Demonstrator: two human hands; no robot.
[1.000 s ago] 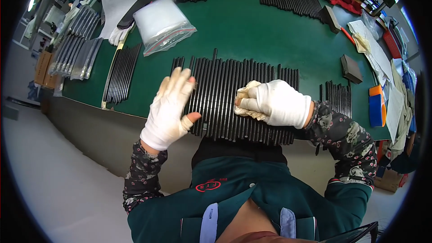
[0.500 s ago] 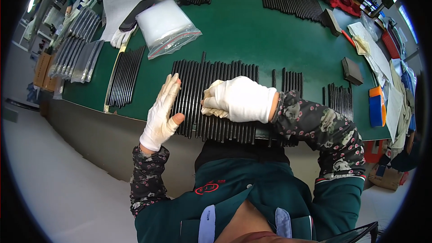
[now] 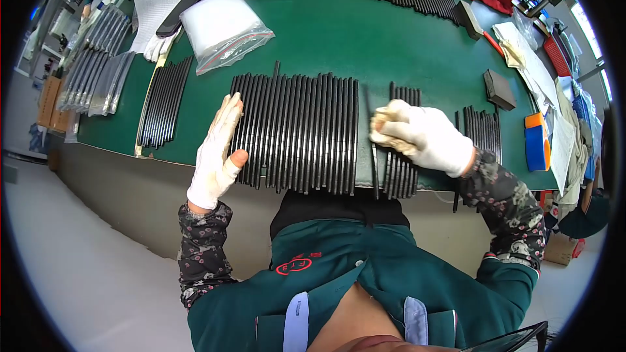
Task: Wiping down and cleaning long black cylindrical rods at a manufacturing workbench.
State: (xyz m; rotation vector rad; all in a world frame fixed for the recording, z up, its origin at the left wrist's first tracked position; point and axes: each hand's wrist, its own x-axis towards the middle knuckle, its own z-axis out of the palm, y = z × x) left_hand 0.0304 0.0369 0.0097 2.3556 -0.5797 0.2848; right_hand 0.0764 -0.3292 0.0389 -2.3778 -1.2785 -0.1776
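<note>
The rods (image 3: 293, 130) look smooth and glossy. The rag (image 3: 379, 135) is wrinkled cloth, the bag (image 3: 244, 51) shiny plastic.

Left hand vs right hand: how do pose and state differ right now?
- Left hand is open, fingers extended; right hand is curled.
- Left hand holds nothing; right hand grips a crumpled cream cloth.
- Left hand is at the left edge of the wide row of black rods; right hand is by the narrow row.
Shared: both wear white gloves.
</note>
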